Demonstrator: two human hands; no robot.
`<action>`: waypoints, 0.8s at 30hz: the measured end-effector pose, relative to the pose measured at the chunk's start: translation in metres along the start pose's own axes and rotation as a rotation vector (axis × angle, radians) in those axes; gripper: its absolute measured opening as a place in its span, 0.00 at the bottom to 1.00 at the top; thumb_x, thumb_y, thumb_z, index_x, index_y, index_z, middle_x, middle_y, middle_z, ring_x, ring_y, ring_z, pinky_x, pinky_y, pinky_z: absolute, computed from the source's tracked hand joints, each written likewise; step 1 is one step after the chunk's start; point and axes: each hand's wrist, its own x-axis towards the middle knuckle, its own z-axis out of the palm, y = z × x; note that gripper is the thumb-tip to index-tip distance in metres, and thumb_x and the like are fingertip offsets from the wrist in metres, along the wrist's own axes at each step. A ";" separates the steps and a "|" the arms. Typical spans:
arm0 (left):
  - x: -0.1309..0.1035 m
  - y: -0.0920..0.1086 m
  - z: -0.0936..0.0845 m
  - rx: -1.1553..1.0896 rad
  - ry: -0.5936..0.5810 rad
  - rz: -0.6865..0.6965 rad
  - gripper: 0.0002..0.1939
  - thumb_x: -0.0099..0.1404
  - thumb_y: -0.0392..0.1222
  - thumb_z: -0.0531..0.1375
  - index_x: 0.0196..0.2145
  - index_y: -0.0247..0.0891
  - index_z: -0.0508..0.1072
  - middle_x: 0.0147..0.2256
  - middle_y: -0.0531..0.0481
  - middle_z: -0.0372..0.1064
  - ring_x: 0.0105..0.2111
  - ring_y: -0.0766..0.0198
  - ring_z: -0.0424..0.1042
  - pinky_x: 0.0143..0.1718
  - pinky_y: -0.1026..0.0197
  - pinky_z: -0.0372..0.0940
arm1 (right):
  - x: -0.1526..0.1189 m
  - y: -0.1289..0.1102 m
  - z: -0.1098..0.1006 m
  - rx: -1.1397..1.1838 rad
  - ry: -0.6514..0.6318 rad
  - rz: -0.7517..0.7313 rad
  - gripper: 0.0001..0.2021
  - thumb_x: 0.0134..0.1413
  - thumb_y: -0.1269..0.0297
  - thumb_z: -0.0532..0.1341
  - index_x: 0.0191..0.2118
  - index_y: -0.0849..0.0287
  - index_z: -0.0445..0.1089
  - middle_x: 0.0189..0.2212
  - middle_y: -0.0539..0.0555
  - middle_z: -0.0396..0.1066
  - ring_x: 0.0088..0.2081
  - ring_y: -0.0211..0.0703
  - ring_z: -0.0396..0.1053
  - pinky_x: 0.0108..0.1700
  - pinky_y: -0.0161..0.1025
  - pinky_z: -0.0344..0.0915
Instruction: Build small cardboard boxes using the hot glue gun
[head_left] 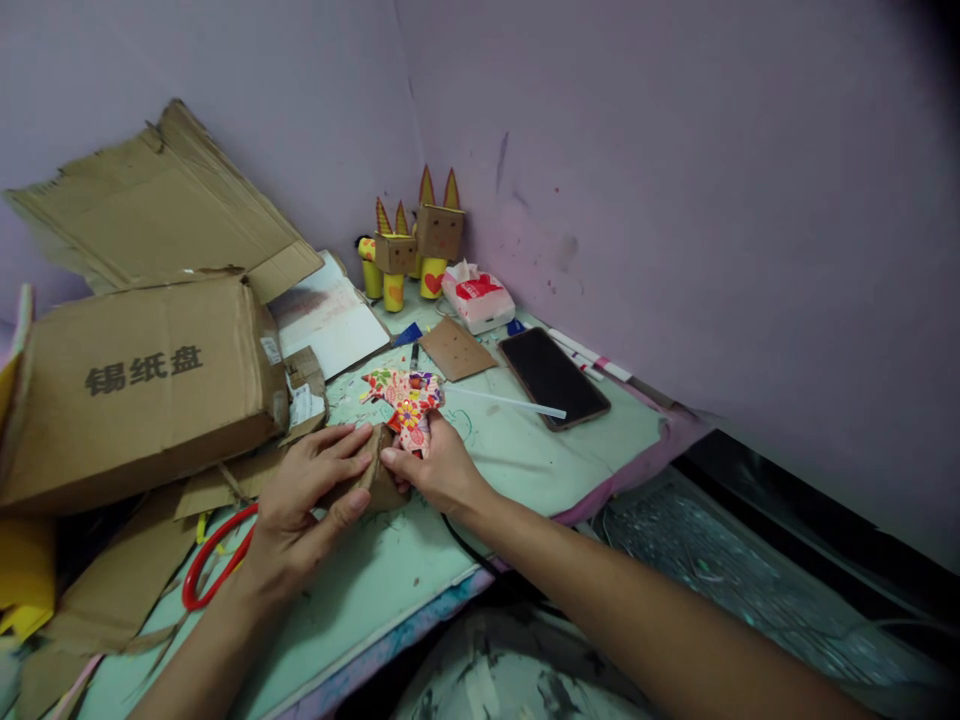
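Note:
My left hand lies around a small brown cardboard box, its fingers over the top and its thumb along the near side. On the box's right side, my right hand presses with its thumb, fingertips tucked under. A flower-patterned glue gun points left above the table, and its handle runs down into my right hand. Out of the gun's back sticks a long translucent glue stick. The underside of the small box and parts of the right fingers are hidden.
A large cardboard carton and loose cardboard fill the left. Red-handled scissors lie beside my left wrist. Behind are cardboard animal figures, a tissue pack, a flat cardboard piece and a phone. The table edge runs close in front.

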 end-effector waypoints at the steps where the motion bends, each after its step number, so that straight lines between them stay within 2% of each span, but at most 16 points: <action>1: 0.000 0.000 0.000 -0.006 0.001 -0.001 0.18 0.64 0.34 0.57 0.51 0.47 0.67 0.54 0.46 0.67 0.56 0.51 0.62 0.54 0.43 0.60 | 0.000 0.000 0.000 -0.011 0.007 -0.004 0.14 0.41 0.64 0.64 0.33 0.54 0.58 0.21 0.43 0.64 0.20 0.36 0.63 0.24 0.36 0.65; 14: 0.003 0.002 -0.001 0.036 -0.004 0.037 0.17 0.63 0.35 0.58 0.50 0.46 0.67 0.53 0.44 0.68 0.55 0.50 0.63 0.53 0.43 0.61 | -0.002 -0.001 -0.002 -0.083 0.035 -0.040 0.12 0.43 0.62 0.64 0.32 0.55 0.59 0.22 0.45 0.65 0.24 0.39 0.65 0.27 0.38 0.66; 24: 0.001 -0.001 0.000 0.020 0.012 0.032 0.17 0.62 0.36 0.58 0.50 0.45 0.69 0.53 0.44 0.68 0.55 0.50 0.63 0.54 0.41 0.60 | -0.002 -0.001 -0.001 0.038 -0.021 0.014 0.15 0.41 0.64 0.64 0.34 0.54 0.57 0.20 0.42 0.63 0.16 0.35 0.62 0.19 0.35 0.64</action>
